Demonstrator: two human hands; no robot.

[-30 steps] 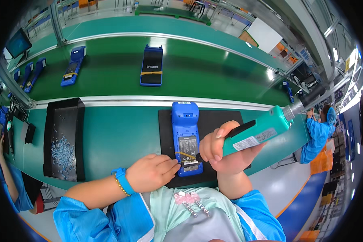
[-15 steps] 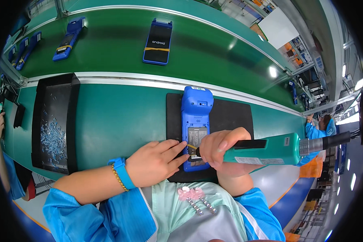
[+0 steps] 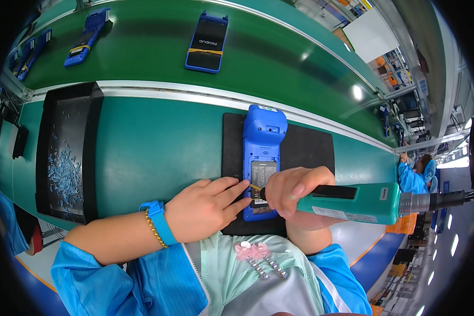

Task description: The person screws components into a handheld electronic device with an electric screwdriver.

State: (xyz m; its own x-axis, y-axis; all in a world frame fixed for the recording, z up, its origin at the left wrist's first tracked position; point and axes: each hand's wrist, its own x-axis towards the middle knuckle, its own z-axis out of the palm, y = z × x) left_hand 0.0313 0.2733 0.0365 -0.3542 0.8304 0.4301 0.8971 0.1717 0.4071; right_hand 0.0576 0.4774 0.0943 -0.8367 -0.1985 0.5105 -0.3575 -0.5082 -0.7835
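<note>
A blue handheld terminal (image 3: 266,139) lies back side up, its battery bay uncovered and a dark labelled battery (image 3: 263,174) inside. My right hand (image 3: 295,192) is closed around a green electric screwdriver (image 3: 353,204). The tool lies nearly level, its tip toward the lower left edge of the terminal; the bit's exact contact is hard to see. My left hand (image 3: 203,208) has its fingers stretched out, with fingertips at the terminal's left edge. A short piece of yellow band (image 3: 255,187) shows between those fingertips and my right hand.
Under the terminal is a black mat (image 3: 310,150). A black tray (image 3: 92,152) of small blue screws stands at the left. Past a metal rail, a green belt (image 3: 142,58) carries several banded blue terminals (image 3: 206,45). A cable (image 3: 450,199) trails from the screwdriver. Another person (image 3: 416,174) sits far right.
The view has shifted slightly, so the terminal and both hands appear a little farther right. My right hand still holds the screwdriver, and my left fingers remain at the terminal's edge.
</note>
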